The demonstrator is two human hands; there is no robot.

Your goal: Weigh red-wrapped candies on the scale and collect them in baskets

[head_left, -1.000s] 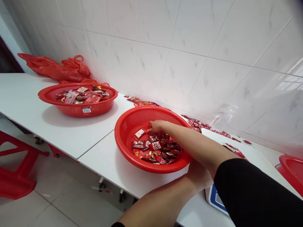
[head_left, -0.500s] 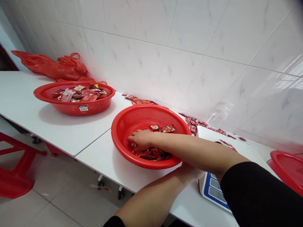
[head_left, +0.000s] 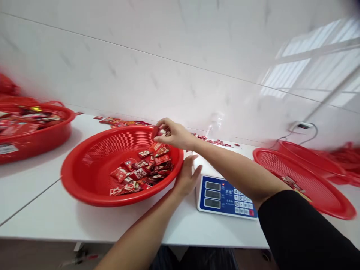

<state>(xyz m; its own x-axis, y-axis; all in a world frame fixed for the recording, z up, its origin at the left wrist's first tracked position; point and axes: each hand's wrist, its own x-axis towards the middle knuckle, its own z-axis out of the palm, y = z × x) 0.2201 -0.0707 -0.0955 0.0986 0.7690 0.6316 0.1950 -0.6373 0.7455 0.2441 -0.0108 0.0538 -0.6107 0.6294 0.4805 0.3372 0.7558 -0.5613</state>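
Observation:
A red mesh basket (head_left: 95, 150) stands on the white table, tipped a little, with many small red candy packets (head_left: 140, 170) gathered on its right side. My right hand (head_left: 171, 133) is over the basket's right rear rim, fingers curled round a few candy packets. At the basket's right side is my left hand (head_left: 187, 176), near or against the rim, thumb apart from the fingers; I see nothing in it. Just right of that hand sits a white and blue scale (head_left: 229, 198), its plate partly hidden behind my right forearm.
Another red basket (head_left: 36, 140) full of packets stands at the left. Loose packets (head_left: 123, 123) lie along the tiled wall. More red baskets (head_left: 332, 198) are at the right, below a wall socket (head_left: 303, 127) with a cable.
The view has swung to the right. My right hand has risen from inside the basket with packets in its fingers. My left hand, hidden before, now shows beside the rim.

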